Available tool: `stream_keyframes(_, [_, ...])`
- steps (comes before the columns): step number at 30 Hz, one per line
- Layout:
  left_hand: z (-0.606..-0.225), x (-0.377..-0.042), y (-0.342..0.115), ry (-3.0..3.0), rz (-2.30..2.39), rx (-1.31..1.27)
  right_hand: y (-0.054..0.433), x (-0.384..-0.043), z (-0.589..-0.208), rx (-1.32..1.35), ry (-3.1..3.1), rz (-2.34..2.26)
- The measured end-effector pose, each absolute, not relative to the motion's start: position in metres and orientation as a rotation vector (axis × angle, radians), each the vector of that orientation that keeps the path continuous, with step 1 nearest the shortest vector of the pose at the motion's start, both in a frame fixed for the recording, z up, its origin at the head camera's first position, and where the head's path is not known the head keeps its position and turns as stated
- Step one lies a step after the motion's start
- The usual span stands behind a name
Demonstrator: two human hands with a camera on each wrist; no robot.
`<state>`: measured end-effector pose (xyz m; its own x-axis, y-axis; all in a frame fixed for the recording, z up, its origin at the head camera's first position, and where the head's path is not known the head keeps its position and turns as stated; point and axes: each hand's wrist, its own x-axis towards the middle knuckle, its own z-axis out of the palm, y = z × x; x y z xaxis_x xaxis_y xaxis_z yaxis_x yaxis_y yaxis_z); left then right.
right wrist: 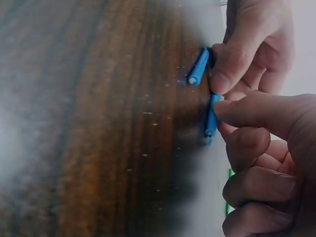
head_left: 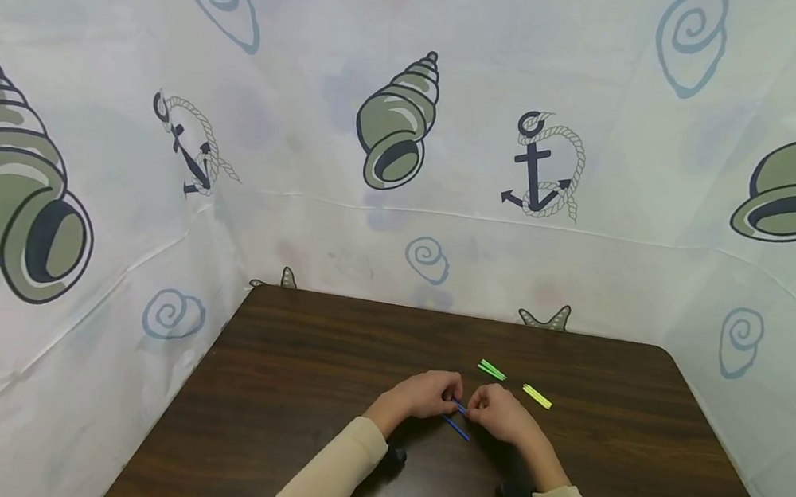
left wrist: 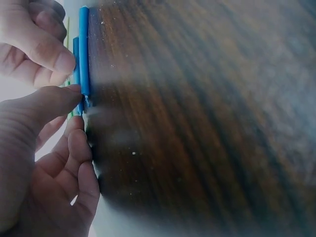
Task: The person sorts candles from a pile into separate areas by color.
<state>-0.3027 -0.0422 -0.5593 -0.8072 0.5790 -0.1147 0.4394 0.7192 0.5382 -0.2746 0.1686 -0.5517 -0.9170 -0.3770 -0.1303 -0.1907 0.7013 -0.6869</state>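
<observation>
Two thin blue sticks are at the hands on the table. My left hand (head_left: 427,394) pinches the upper-left end of one blue stick (right wrist: 212,116) between thumb and finger. At its other end, the thumb and finger of my right hand (head_left: 500,413) pinch the same stick. The two hands almost meet, and their fingers hide part of it. A second blue stick (head_left: 456,428) lies on the table just on the near side, held by neither hand. In the left wrist view the two sticks run side by side, the loose blue stick (left wrist: 84,49) nearer the camera.
On the dark wood table (head_left: 332,338), several green sticks (head_left: 492,370) lie beyond the hands. Several yellow sticks (head_left: 537,396) lie to the right of them. A white cloth (head_left: 479,152) with printed shells and anchors hangs around the back and sides.
</observation>
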Motion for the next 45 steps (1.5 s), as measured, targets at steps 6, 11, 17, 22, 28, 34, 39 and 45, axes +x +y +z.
stream_keyframes(6, [-0.558, -0.302, -0.044, 2.626, 0.731, 0.828, 0.166, -0.276, -0.549, -0.478, 2.610, -1.038])
stream_keyframes(11, [-0.557, -0.302, -0.044, 2.628, 0.714, 0.836, 0.166, -0.278, -0.552, -0.453, 2.605, -1.067])
stream_keyframes(17, [-0.557, -0.302, -0.044, 2.628, 0.723, 0.830, 0.168, -0.280, -0.555, -0.463, 2.549, -1.111])
stream_keyframes(22, [-0.558, -0.302, -0.043, 2.626, 0.725, 0.844, 0.170, -0.281, -0.555, -0.470, 2.498, -1.141])
stream_keyframes(28, [-0.559, -0.303, -0.043, 2.635, 0.732, 0.855, 0.170, -0.283, -0.554, -0.473, 2.494, -1.144])
stream_keyframes(34, [-0.561, -0.303, -0.044, 2.656, 0.731, 0.819, 0.171, -0.282, -0.556, -0.439, 2.508, -1.168])
stream_keyframes(39, [-0.561, -0.301, -0.044, 2.662, 0.743, 0.807, 0.171, -0.278, -0.557, -0.396, 2.526, -1.185])
stream_keyframes(45, [-0.559, -0.301, -0.043, 2.660, 0.720, 0.825, 0.173, -0.274, -0.553, -0.364, 2.523, -1.198])
